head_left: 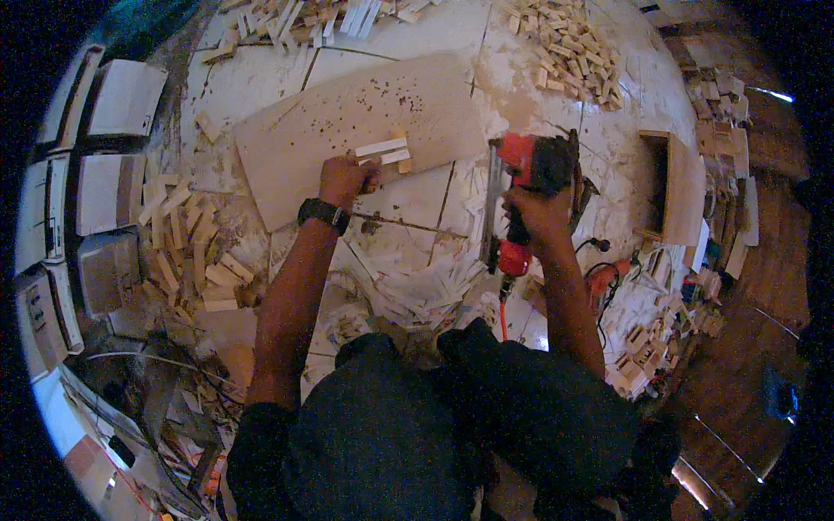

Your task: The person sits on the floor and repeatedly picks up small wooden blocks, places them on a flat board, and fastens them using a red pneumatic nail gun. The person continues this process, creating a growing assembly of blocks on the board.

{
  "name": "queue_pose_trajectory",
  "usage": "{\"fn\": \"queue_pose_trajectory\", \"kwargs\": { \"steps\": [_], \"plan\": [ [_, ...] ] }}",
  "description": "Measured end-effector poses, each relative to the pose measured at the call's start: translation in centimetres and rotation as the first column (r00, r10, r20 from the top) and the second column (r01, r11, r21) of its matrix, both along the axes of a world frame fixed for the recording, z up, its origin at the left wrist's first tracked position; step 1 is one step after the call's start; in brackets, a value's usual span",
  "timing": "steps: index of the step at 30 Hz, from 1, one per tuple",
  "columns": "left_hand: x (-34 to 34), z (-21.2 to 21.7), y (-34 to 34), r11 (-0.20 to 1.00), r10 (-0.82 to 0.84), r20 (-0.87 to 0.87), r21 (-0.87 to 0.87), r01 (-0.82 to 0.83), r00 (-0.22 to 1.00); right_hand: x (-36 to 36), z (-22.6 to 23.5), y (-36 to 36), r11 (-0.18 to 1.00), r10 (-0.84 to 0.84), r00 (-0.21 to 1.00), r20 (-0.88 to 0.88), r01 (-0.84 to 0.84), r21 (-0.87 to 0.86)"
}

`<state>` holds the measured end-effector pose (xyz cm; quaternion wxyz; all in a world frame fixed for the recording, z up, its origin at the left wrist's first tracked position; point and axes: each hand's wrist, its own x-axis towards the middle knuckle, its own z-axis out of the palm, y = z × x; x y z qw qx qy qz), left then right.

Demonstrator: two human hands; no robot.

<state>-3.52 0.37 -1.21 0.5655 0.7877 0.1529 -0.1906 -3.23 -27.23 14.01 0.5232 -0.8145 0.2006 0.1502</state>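
Note:
My left hand (346,181), with a dark watch on its wrist, is closed on the near end of some small pale wood strips (382,148). The strips lie across the near edge of a wide wooden board (304,148) dotted with small dark holes or marks. My right hand (537,215) is wrapped round the grip of a red and black air nailer (549,163). The nailer is held to the right of the board, apart from the strips. An orange hose (503,314) runs from its lower end toward my legs.
Loose wood blocks lie in heaps at the left (187,230), the far right (573,52) and the near right (647,352). An open wooden box (673,187) stands at the right. Another orange tool (604,280) rests beside my right forearm. Scraps and strips (417,282) cover the tiles before my knees.

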Motion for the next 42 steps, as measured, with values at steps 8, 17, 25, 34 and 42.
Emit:
{"fn": "queue_pose_trajectory", "kwargs": {
  "steps": [8, 17, 25, 34, 42],
  "plan": [
    [6.4, 3.5, 3.0, 0.995, -0.1, 0.233, 0.017, 0.099, 0.967, -1.5, -1.5, -3.5, 0.99, -0.135, 0.99, -0.031, 0.136, 0.028],
    [7.3, 6.2, 11.0, 0.889, -0.15, 0.343, 0.457, -0.025, 0.927, -1.8, -0.5, -4.6, 0.969, -0.207, 0.977, 0.045, 0.198, 0.148],
    [-22.7, 4.9, 15.6, 0.452, -0.534, -0.062, 0.822, 0.347, 0.843, -2.4, -0.1, -6.4, 0.963, -0.254, 0.967, 0.019, 0.251, 0.1],
    [-21.2, 5.9, 17.6, 0.338, -0.588, -0.341, 0.72, 0.606, 0.733, -2.1, -0.9, -5.8, 0.96, -0.197, 0.979, 0.048, 0.182, 0.214],
    [-21.3, 1.8, 18.8, 0.396, -0.553, -0.285, 0.737, 0.547, 0.783, -3.2, -0.3, -6.6, 0.941, -0.296, 0.951, 0.094, 0.273, 0.2]
  ]
}}
